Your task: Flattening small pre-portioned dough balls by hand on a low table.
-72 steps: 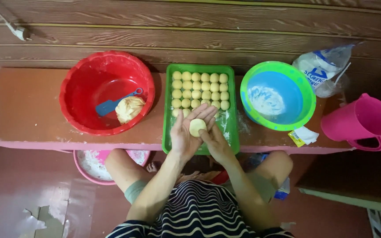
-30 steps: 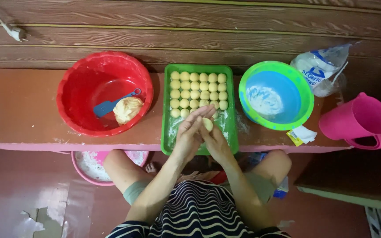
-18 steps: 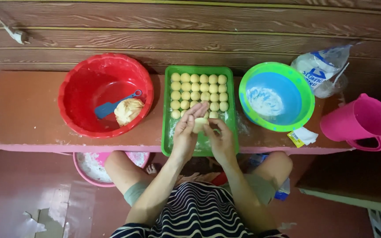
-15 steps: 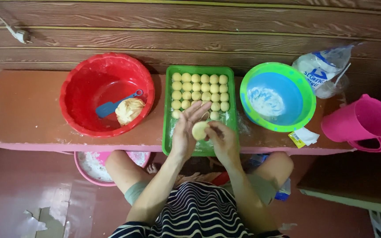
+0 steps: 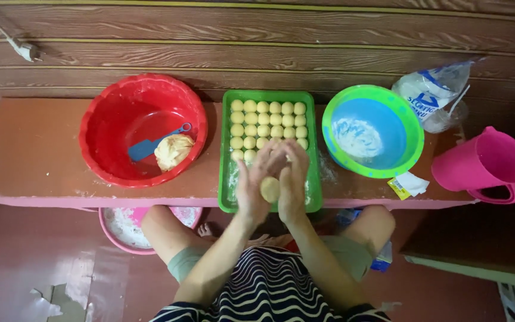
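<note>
My left hand and my right hand are pressed palm to palm over the near end of a green tray, with a small pale dough ball held between them. Several rows of round dough balls fill the tray's far half. To the left, a red basin holds a lump of dough and a blue scraper.
A green bowl with a blue inside and some flour sits to the right, with a flour bag, a pink jug and a small packet beyond it. A pink floury bowl lies on the floor under the bench.
My palms have kept shifting against each other around the dough ball, from fingers crossed and spread apart to pressed together, staying over the tray's near end.
</note>
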